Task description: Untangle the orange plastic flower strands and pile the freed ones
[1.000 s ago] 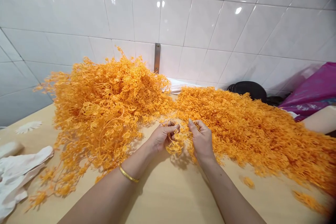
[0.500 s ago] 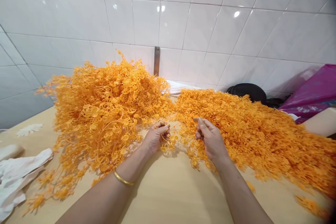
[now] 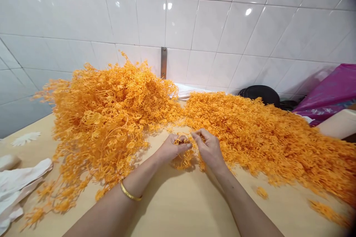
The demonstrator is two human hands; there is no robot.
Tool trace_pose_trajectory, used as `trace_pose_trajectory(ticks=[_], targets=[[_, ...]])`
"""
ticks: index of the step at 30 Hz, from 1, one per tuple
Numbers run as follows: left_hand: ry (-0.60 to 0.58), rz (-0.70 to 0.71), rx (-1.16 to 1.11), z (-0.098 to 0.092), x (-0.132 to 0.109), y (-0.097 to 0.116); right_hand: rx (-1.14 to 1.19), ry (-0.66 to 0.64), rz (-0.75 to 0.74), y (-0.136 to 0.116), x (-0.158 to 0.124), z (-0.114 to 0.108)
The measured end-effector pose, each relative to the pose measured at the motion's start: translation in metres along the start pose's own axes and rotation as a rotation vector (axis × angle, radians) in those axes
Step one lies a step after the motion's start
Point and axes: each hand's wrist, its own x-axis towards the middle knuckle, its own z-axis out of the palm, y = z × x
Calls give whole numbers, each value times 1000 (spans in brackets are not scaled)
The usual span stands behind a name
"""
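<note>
Fabric, white and crumpled, is laid at the left end of a pale wooden table, with a white daisy-shaped cutout just beyond it. White glazed wall tiles rise behind the table. A large heap of orange sprigs is piled left of centre, and a gold bangle is worn on the left forearm below it. A metal bracket is fixed to the wall above the heap. A small tuft of sprigs is held just above the table between the left hand and the right hand, pinched by the curled left fingers and the narrowly closed right fingertips. A second orange mass is spread rightward, with loose clumps lying apart from it. A black bag and a magenta plastic bag are placed behind it.
</note>
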Motion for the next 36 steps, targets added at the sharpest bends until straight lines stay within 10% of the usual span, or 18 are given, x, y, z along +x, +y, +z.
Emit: trace_pose_trajectory(ticks=[5, 21, 36], targets=[[102, -34, -51, -6, -1, -5, 411, 392, 250, 16, 17, -29], [273, -52, -322, -4, 6, -7, 69, -349, 59, 3, 0, -8], [228, -15, -181, 6, 11, -6, 156, 234, 149, 17, 4, -2]])
